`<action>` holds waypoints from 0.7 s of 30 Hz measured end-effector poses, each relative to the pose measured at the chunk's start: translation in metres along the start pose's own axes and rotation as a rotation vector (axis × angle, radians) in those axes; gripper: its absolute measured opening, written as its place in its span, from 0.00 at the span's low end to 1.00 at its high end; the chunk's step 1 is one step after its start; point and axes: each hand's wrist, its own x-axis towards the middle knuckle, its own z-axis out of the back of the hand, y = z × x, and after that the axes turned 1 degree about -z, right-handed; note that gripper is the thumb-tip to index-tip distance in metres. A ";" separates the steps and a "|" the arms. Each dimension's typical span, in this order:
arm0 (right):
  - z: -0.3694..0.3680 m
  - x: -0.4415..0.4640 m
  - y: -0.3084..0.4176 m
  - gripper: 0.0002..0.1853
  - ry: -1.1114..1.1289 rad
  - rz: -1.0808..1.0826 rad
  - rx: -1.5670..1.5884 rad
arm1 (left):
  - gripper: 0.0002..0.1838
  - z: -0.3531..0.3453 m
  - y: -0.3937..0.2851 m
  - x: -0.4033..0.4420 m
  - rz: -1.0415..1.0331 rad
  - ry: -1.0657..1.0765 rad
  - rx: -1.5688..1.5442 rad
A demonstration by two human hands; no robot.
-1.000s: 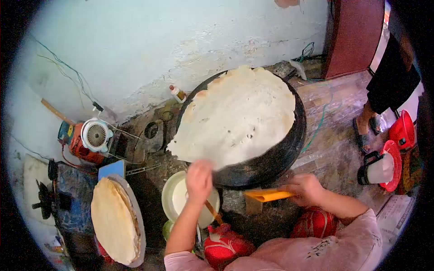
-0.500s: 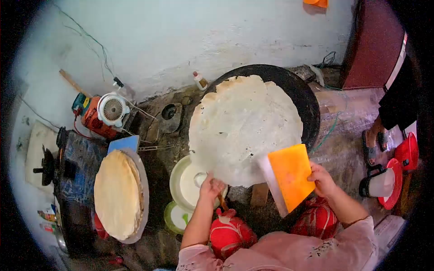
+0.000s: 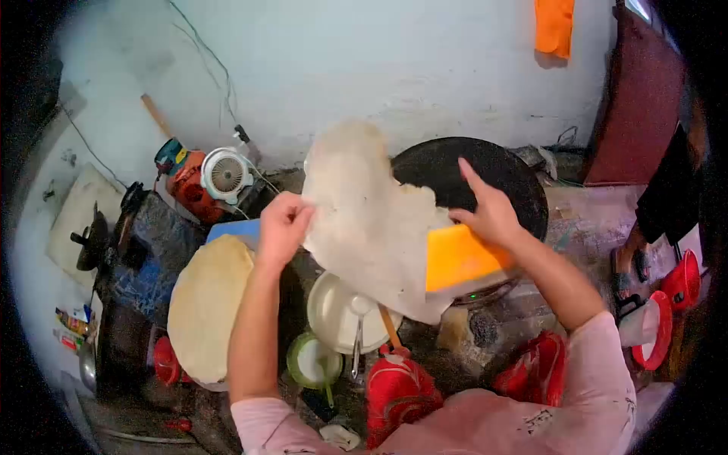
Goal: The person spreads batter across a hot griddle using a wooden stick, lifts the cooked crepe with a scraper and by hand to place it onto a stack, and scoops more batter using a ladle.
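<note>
A large, thin pale flatbread [image 3: 364, 220] hangs lifted and partly folded, off the left part of the round black griddle [image 3: 470, 167]. My left hand [image 3: 284, 227] pinches its left edge, fingers closed. My right hand [image 3: 489, 216] is above the griddle's right side, holding an orange flat scraper [image 3: 466, 258] with the index finger stretched out. The thumb lies near the bread's ragged right edge. The scraper's left edge meets the bread. Below the bread is a bowl of white batter [image 3: 330, 311], with a metal ladle [image 3: 358, 334] resting in it.
A stack of round flatbreads [image 3: 208, 311] lies at left, near a blue panel [image 3: 235, 227]. A white blower [image 3: 227, 176] is behind it. A smaller green bowl [image 3: 312, 360] sits near my knees. At right are a red basin [image 3: 652, 334] and a person's foot [image 3: 623, 265].
The flatbread has come up off the griddle and moved left, baring the black surface. My left hand has risen from beside the bowl to the bread's edge. The scraper has moved up and left.
</note>
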 end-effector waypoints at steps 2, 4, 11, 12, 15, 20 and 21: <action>0.003 0.042 0.031 0.48 -0.051 -0.063 -0.032 | 0.03 0.041 -0.036 -0.004 -0.006 0.040 0.035; 0.003 0.072 0.048 0.48 -0.142 -0.122 -0.099 | 0.03 0.066 -0.045 -0.015 -0.016 -0.009 0.014; -0.029 0.131 0.067 0.08 0.281 -0.032 0.100 | 0.08 0.107 0.053 -0.039 0.339 -0.050 0.054; -0.026 0.136 0.082 0.09 0.335 0.037 -0.019 | 0.08 0.109 0.071 -0.035 0.360 -0.028 0.081; -0.031 0.161 0.119 0.13 0.359 0.105 -0.170 | 0.10 0.117 0.118 -0.010 0.463 0.027 0.283; -0.014 0.216 0.206 0.09 -0.026 0.414 -0.268 | 0.10 0.198 0.135 0.043 0.218 -0.458 0.348; -0.003 0.218 0.233 0.10 -0.142 0.508 -0.286 | 0.11 0.217 0.115 0.040 0.205 -0.603 -0.006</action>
